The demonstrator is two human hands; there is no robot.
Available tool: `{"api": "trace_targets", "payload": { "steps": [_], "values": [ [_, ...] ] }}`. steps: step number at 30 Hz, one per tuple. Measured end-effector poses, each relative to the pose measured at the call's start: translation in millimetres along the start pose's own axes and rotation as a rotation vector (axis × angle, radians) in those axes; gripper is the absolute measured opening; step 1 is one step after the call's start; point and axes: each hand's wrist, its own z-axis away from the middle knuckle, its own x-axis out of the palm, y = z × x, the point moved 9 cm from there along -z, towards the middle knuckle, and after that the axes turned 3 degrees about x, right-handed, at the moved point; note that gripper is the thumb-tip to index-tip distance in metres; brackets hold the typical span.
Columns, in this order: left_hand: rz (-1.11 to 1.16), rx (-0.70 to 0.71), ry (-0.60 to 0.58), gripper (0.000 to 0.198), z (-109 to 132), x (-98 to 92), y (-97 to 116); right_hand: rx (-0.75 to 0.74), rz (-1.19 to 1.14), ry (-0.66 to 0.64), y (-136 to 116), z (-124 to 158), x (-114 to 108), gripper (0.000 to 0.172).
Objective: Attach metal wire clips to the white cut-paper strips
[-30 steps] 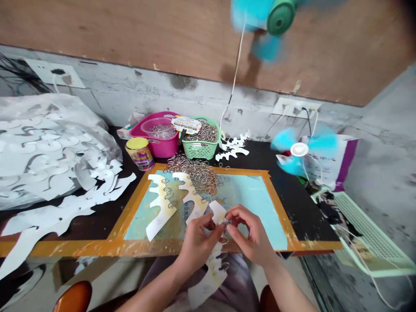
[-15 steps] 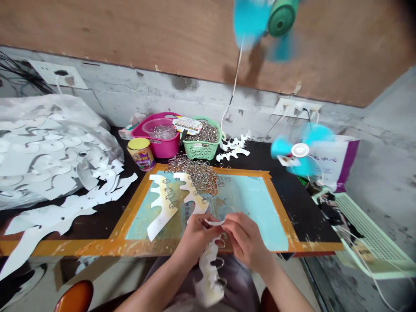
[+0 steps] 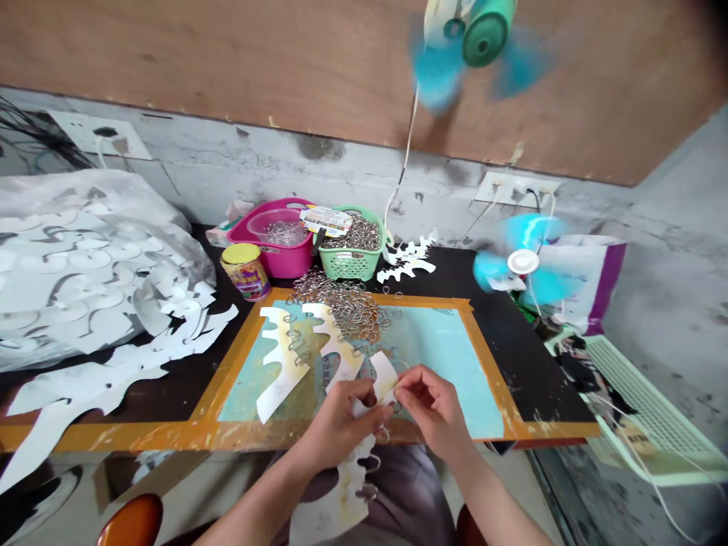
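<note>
A long white notched strip (image 3: 341, 500), cut in curved points, hangs over the table's front edge toward my lap. Several metal rings sit along its right side. My left hand (image 3: 344, 421) is closed around the strip's upper part, thumb on top. Fingertips of my right hand (image 3: 435, 409) pinch at the strip's right edge, where a small metal ring (image 3: 396, 407) partly shows; the fingers hide the exact contact. On the pale blue mat (image 3: 437, 349) lie two similar ringed strips, one at the left (image 3: 281, 371) and one nearer my hands (image 3: 341, 356).
Loose rings (image 3: 346, 307) are heaped behind the strips. Behind them stand a green basket (image 3: 349, 265) of rings, a pink basket (image 3: 287, 262) and a yellow-lidded can (image 3: 247, 277). A bag of white cutouts (image 3: 73, 280) fills the left. A blue-bladed fan (image 3: 522, 262) spins at right.
The strip has turned in my hands: its upper end now lies flat over the mat and its lower end has swung left. My right hand has shifted slightly along its edge.
</note>
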Motion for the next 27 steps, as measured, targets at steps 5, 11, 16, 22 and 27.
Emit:
{"api": "trace_targets", "payload": {
  "steps": [5, 11, 16, 22, 27],
  "values": [
    [0.083, 0.008, -0.015, 0.037, 3.1, 3.3, -4.1, 0.035, -0.132, 0.052, 4.8, 1.0, 1.5, 0.023],
    [0.222, -0.023, 0.036, 0.041, 4.1, 5.0, -11.0, 0.134, -0.275, 0.084, 17.3, 3.1, 0.9, 0.035],
    [0.28, -0.074, -0.034, 0.039, 4.5, 8.2, -20.3, 0.206, -0.324, -0.306, 16.2, -0.4, 18.2, 0.051],
    [0.053, 0.028, -0.173, 0.036, 9.2, 14.1, -1.3, 0.132, 0.112, -0.383, 7.9, -1.3, 16.9, 0.044],
    [0.23, -0.007, -0.233, 0.041, 14.7, 21.0, 7.9, 0.164, -0.05, -0.452, 14.0, 6.5, 28.8, 0.053]
  ]
}}
